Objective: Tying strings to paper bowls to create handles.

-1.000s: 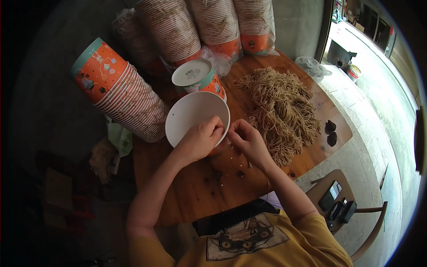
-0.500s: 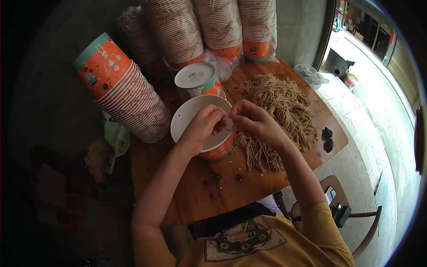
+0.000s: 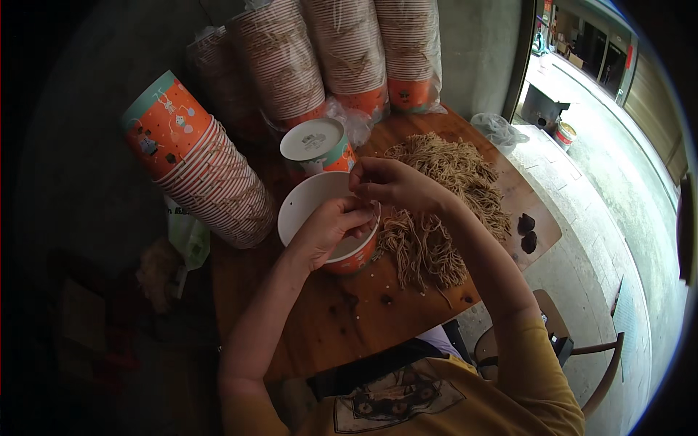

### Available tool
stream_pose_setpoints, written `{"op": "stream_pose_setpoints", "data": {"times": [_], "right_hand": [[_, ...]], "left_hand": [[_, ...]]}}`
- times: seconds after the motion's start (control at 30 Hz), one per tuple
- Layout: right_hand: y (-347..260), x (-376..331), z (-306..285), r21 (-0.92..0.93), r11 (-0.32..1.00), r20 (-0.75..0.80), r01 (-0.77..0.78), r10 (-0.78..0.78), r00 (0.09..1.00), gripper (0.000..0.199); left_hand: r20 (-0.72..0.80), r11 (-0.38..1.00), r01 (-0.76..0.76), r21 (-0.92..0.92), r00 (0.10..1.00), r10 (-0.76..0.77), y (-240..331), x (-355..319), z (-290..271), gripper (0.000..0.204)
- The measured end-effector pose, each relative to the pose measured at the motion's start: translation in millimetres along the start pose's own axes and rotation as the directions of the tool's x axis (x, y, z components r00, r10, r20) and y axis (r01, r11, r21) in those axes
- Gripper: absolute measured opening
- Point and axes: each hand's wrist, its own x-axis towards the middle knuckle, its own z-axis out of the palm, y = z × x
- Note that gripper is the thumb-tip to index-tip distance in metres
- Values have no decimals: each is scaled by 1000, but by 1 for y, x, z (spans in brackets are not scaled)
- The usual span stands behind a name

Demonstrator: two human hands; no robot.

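A paper bucket [image 3: 297, 211], white inside and orange outside, stands upright on the wooden table with a small dark hole near its left rim. My left hand [image 3: 336, 231] reaches over the bucket's near right side, its fingers curled together inside by the wall. Just above the right rim, my right hand [image 3: 378, 182] is closed in a pinch. A thin cord seems to run between the hands at the rim, but its ends are hidden by my fingers. Right of the bucket lies a heap of tan cords [image 3: 458, 174].
An upside-down bucket [image 3: 313, 139] stands behind. A tall nested stack of buckets [image 3: 214, 174] leans at the left; several plastic-wrapped stacks [image 3: 345, 54] line the back wall. Two dark lumps [image 3: 527, 232] lie near the table's right edge. A chair [image 3: 549, 320] stands at lower right.
My right hand has moved left, over the rim, and my left hand sits lower in the bucket. The loose strand that hung below my right hand no longer shows. The view has shifted slightly.
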Motion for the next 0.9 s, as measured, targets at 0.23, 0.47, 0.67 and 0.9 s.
{"op": "stream_pose_setpoints", "data": {"times": [0.23, 0.47, 0.67, 0.9], "right_hand": [[-1, -11, 4, -250, 968, -120, 29, -61, 991, 8], [1, -46, 21, -690, 712, -351, 133, -489, 799, 12], [8, -51, 26, -697, 715, -346, 54, -401, 848, 12], [9, -55, 62, -234, 954, -646, -187, -9, 763, 16]], "left_hand": [[-13, 1000, -5, -15, 1000, 4, -6, 1, -3, 15], [-61, 999, -3, -45, 998, 0, -7, 7, -2, 14], [-17, 1000, -9, -21, 1000, 9, -6, 11, -3, 13], [-6, 960, 125, -252, 991, -131, -3, 14, -4, 12]]}}
